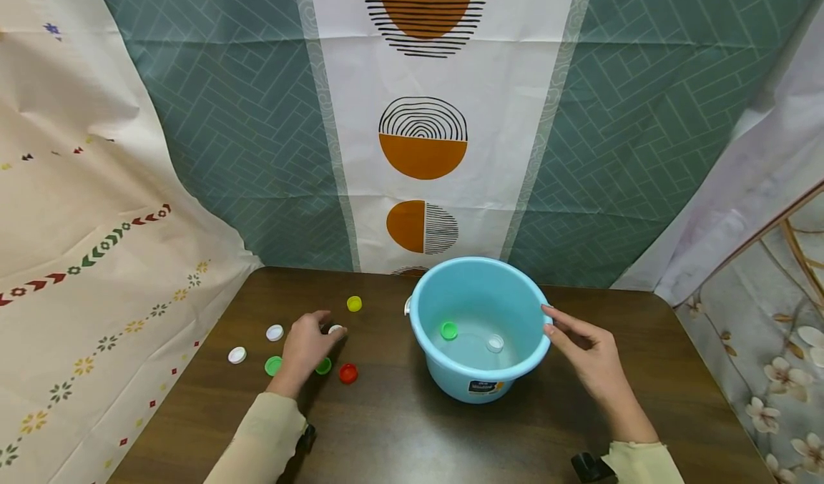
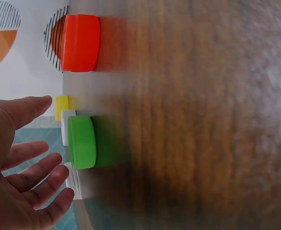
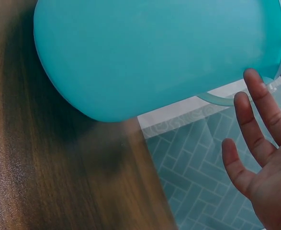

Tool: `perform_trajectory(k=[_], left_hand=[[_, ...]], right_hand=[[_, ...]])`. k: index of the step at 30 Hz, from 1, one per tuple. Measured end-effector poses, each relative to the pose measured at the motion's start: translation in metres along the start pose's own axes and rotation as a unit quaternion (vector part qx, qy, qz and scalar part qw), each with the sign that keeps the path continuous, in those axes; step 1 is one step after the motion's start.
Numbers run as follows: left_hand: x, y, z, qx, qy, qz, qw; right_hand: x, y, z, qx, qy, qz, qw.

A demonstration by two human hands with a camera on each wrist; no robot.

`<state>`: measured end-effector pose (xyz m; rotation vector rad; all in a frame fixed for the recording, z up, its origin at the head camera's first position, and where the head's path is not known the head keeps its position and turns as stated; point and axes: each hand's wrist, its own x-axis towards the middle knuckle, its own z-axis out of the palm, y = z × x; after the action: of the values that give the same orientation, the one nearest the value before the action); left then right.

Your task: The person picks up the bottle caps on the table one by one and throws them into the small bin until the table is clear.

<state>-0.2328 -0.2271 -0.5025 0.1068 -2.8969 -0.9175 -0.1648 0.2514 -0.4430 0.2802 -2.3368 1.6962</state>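
In the head view my left hand [image 1: 305, 347] reaches over the bottle caps, its fingertips close to a white cap [image 1: 335, 329]. The left wrist view shows that hand [image 2: 24, 181] with thumb and fingers spread apart, beside a green cap [image 2: 83, 142]; a red cap [image 2: 81, 43] and a yellow cap [image 2: 61, 107] are nearby. My right hand [image 1: 597, 364] grips the right rim of the light blue bucket [image 1: 484, 377]. Inside the bucket lie a green cap [image 1: 448, 331] and a whitish cap [image 1: 494, 343]. From the right wrist, the hand [image 3: 273, 167] is at the bucket's [image 3: 150, 57] rim.
On the brown table [image 1: 399, 441], two white caps [image 1: 237, 355] and a green cap [image 1: 273, 365] lie left of my left hand. A patterned cloth [image 1: 257, 112] hangs behind the table, with a cream cloth [image 1: 96, 255] at the left and floral fabric [image 1: 772, 384] at the right.
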Motion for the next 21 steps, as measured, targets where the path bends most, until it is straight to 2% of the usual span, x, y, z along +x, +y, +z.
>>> perform_trajectory(k=[6,12,21], left_hand=[[-0.0011,0.0010,0.0028,0.024,-0.008,-0.005,0.9997],[-0.0012,-0.0007,0.0062,0.048,0.000,-0.001,0.9989],[-0.0019,-0.0018,0.0074,0.068,0.004,-0.013,0.9976]], right_hand=[[0.0002,0.0002,0.0004,0.000,0.002,0.002,1.0000],[0.0010,-0.0005,0.0014,-0.003,0.007,0.012,0.9999],[0.0007,0.0006,0.0011,-0.003,0.008,0.012,0.9999]])
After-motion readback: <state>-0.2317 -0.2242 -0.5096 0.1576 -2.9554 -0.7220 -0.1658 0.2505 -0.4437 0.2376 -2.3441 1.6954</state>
